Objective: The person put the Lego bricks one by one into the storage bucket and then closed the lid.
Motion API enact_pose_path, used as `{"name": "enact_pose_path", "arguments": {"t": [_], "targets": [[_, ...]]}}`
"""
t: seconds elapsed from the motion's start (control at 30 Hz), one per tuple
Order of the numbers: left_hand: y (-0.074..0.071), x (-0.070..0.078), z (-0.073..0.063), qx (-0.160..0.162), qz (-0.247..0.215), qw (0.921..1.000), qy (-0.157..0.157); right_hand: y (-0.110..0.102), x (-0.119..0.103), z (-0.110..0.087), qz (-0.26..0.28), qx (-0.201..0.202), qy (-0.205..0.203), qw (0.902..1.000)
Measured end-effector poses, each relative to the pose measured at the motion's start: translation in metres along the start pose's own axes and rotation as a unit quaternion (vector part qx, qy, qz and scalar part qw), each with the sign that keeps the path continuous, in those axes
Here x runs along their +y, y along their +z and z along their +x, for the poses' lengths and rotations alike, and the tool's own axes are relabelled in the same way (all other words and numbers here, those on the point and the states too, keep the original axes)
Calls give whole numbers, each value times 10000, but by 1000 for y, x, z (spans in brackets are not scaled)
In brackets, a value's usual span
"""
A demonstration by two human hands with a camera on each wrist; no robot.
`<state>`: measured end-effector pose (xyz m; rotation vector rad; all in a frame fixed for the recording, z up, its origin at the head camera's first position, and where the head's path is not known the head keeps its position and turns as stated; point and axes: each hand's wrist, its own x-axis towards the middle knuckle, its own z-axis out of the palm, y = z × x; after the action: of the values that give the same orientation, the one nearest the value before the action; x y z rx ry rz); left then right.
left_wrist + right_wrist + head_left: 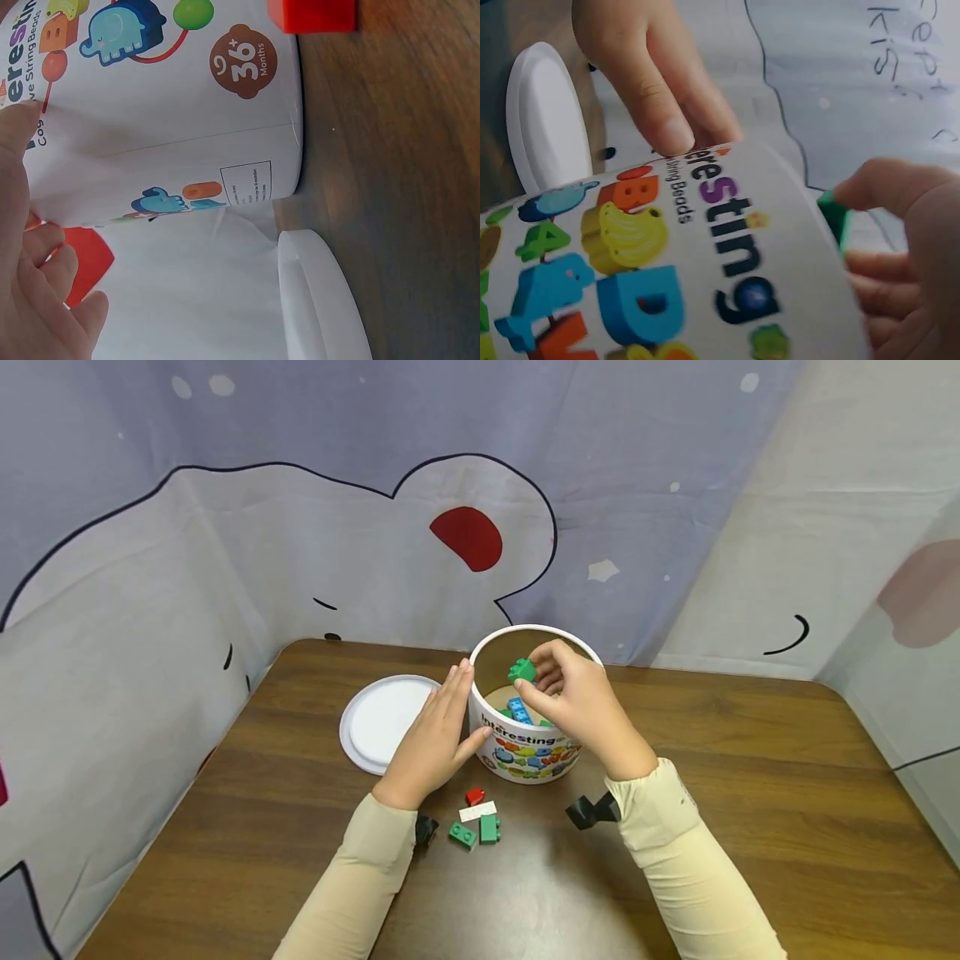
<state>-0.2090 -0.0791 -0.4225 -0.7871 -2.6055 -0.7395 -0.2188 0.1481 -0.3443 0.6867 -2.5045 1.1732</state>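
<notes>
A white round tub [528, 768] printed with colourful shapes stands on the table, its top uncovered. Blue and green building blocks [519, 710] lie inside it. My right hand [573, 702] is over the opening and pinches a green building block [522, 670] between thumb and fingers; that block [834, 219] is partly hidden in the right wrist view. My left hand [431, 739] rests against the tub's left side with straight fingers, the thumb on the printed wall. In the left wrist view, this hand [37, 255] touches the tub [172, 112].
Left of the tub a white lid [386, 722] lies flat. In front are a red block [475, 797], a white block [477, 812] and two green blocks, one left [462, 835] and one right [489, 829]. A printed cloth [337, 543] hangs behind the table [750, 827].
</notes>
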Motion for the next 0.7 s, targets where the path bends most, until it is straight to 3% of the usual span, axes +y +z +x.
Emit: {"name": "enact_pose_path", "arguments": {"t": [0.17, 0.43, 0.57, 0.7], "targets": [[0, -1, -1, -25, -22, 10000, 2, 7, 5, 13, -477, -649, 910, 9926], [1, -3, -1, 28, -6, 10000, 6, 17, 4, 35, -916, -1081, 1813, 9732], [1, -2, 0, 47, 7, 10000, 34, 21, 8, 42, -969, -1029, 2157, 9662], [2, -1, 0, 42, 14, 10000, 72, 21, 11, 41, -849, -768, 2164, 9696]]}}
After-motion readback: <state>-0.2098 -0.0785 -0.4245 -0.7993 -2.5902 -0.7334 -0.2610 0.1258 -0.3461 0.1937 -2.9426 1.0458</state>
